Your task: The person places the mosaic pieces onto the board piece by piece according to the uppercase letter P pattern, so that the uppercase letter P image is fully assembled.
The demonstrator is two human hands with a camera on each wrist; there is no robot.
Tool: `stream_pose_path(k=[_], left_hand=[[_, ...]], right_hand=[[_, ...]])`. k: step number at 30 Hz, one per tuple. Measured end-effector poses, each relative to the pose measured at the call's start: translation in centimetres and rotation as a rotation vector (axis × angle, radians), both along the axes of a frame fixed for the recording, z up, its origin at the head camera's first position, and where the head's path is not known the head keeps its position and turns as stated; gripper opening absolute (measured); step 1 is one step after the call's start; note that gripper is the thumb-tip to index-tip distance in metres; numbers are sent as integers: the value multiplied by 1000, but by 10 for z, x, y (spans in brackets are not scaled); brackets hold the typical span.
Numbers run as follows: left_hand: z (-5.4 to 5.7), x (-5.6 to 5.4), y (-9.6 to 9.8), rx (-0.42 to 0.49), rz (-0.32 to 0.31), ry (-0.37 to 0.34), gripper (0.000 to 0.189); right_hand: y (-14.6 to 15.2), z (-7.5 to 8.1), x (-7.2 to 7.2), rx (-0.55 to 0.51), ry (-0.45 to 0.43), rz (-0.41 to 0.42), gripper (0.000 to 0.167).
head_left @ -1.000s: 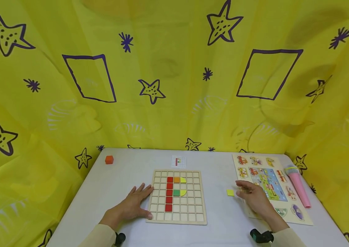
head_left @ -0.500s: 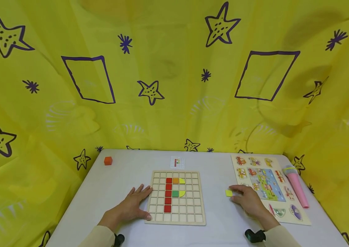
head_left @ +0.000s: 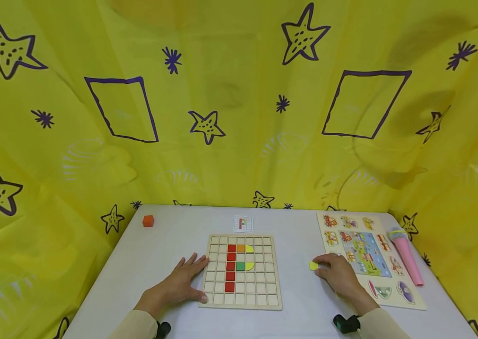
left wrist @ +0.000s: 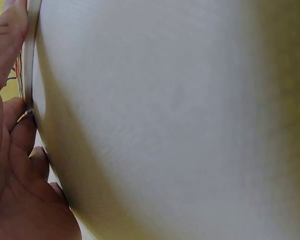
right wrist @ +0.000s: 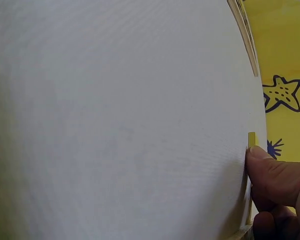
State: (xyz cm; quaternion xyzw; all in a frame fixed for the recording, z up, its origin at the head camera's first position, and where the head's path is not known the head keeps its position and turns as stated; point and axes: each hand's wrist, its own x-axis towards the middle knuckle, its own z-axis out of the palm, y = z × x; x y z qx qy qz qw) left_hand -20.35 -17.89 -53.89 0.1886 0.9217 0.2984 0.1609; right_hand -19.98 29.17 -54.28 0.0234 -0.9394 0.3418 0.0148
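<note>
In the head view a wooden grid board (head_left: 260,300) lies on the white table, with a column of red squares (head_left: 230,266), an orange square (head_left: 241,248), a green square (head_left: 240,266) and two yellow rounded pieces (head_left: 249,266) in its cells. My left hand (head_left: 178,283) rests on the table with fingers spread, fingertips and thumb touching the board's left edge. To the right of the board, my right hand (head_left: 340,278) pinches a yellow square tile (head_left: 313,266) between thumb and fingers. The right wrist view shows the yellow tile (right wrist: 252,139) edge-on at the thumb tip.
A small printed card (head_left: 243,223) lies behind the board. An orange cube (head_left: 148,221) sits at the back left. On the right are a picture puzzle board (head_left: 366,254), partly behind my right hand, and a pink toy microphone (head_left: 407,256). Yellow curtains (head_left: 239,165) surround the table.
My right hand has moved left from beside the yellow tile and taken hold of it; the tile now looks slightly tilted. The left hand stays at the board's edge.
</note>
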Motion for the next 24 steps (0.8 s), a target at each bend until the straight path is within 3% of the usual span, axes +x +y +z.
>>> stream_pose_path(k=[4, 13, 20, 24], left_hand=[[1, 0, -1, 9, -4, -3, 112], [0, 0, -1, 4, -1, -9, 113], [0, 0, -1, 7, 0, -11, 113], [0, 0, -1, 9, -3, -6, 113]], right_hand=[[-1, 1, 0, 8, -15, -19, 23], [0, 2, -3, -120, -48, -107, 30], [-10, -2, -8, -349, 55, -177, 29], [-19, -2, -13, -471, 55, -185, 31]])
